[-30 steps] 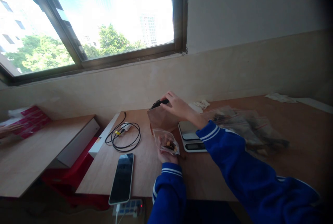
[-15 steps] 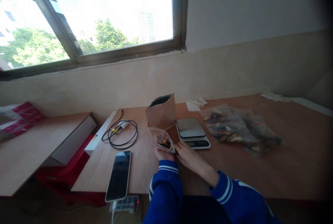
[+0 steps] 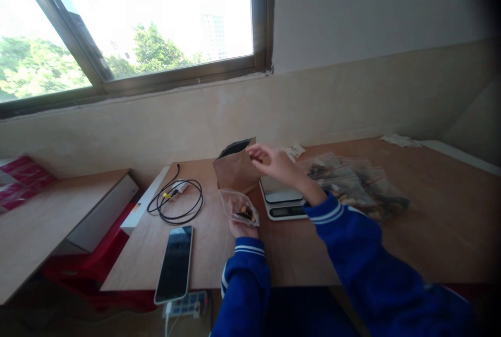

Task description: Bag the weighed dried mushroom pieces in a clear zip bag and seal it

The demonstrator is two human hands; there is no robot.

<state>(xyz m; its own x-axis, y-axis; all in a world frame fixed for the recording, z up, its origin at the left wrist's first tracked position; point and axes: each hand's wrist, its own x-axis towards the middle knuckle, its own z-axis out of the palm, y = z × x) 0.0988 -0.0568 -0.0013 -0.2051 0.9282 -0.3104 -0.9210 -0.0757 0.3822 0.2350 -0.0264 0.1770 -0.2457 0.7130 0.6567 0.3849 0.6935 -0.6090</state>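
Observation:
My left hand point(image 3: 243, 228) is closed around the lower part of a clear zip bag point(image 3: 227, 201), whose mouth gapes upward. Inside the bag lie dark and yellowish dried pieces point(image 3: 246, 212). Just behind it stands a brown kraft paper pouch point(image 3: 237, 170), upright with its top open. My right hand point(image 3: 270, 160) is raised at the pouch's right rim, its fingers loosely bent and apart, with nothing visible in them. Below that hand and forearm, partly covered, is a white kitchen scale point(image 3: 279, 191) with a dark display.
Several clear zip bags point(image 3: 352, 185) of dried pieces lie heaped to the right. A phone point(image 3: 175, 264) rests at the front edge, beside a coiled black cable point(image 3: 201, 201). White scraps point(image 3: 401, 141) lie near the wall; a red stool point(image 3: 90, 269) stands between the tables.
My right hand has left the zip bag's edge and risen to the pouch's right rim. My left hand still holds the bag in front of the pouch. The view has shifted slightly.

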